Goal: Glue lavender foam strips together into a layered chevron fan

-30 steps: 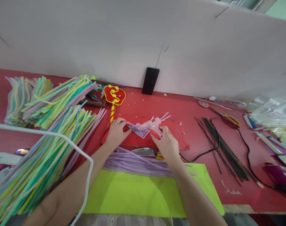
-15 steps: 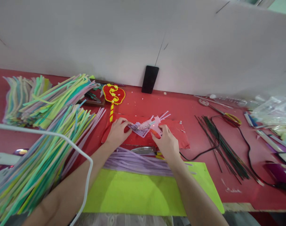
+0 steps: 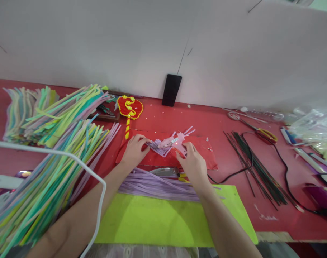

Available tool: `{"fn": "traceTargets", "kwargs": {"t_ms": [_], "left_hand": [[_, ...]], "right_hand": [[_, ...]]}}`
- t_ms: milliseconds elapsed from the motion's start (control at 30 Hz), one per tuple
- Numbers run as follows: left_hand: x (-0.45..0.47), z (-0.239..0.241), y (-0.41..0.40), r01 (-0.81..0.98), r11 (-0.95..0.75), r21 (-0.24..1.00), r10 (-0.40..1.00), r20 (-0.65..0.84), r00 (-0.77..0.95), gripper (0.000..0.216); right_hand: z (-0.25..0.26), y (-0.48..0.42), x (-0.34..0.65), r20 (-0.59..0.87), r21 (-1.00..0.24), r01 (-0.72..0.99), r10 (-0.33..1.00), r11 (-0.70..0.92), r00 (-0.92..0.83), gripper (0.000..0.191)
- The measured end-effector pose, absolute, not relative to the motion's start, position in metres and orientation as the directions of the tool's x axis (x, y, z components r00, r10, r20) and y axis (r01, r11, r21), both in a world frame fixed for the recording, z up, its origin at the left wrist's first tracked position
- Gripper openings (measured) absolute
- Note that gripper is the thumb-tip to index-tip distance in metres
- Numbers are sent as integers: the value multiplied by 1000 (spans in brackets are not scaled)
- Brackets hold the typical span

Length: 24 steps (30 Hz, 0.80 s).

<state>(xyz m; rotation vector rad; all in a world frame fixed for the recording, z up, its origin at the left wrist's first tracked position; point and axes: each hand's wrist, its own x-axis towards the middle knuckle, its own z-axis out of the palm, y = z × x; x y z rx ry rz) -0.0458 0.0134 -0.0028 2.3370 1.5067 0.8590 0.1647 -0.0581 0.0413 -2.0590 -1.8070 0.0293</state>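
My right hand [image 3: 193,164] is wrapped round the grip of a pink glue gun [image 3: 175,142], whose nozzle points left onto a small folded purple piece [image 3: 159,147]. My left hand [image 3: 133,150] lies on the left end of that purple piece, fingers curled and pressing it down. Both rest on a red felt sheet [image 3: 206,157] in the middle of the red table [image 3: 195,118]. A black cord [image 3: 233,173] runs from the gun off to the right.
Pastel pipe cleaners [image 3: 47,172] are heaped at the left, purple ones [image 3: 158,184] lie near a lime sheet [image 3: 158,218]. A red and yellow ornament [image 3: 129,109], a black phone [image 3: 171,90], dark green wires [image 3: 256,168] and scissors [image 3: 261,132] lie beyond. A white cable [image 3: 72,161] crosses the left.
My right hand has shifted slightly on the glue gun, and the red trigger seen earlier is now covered. The left hand stays in place.
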Motion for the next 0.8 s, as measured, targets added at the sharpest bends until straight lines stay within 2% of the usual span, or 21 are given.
{"fn": "traceTargets", "kwargs": {"t_ms": [800], "left_hand": [[-46,-3,13,751,-450,484,885,353,303,21]], "right_hand": [[54,-65,170,240,-285,957,963,-54,126,21]]}}
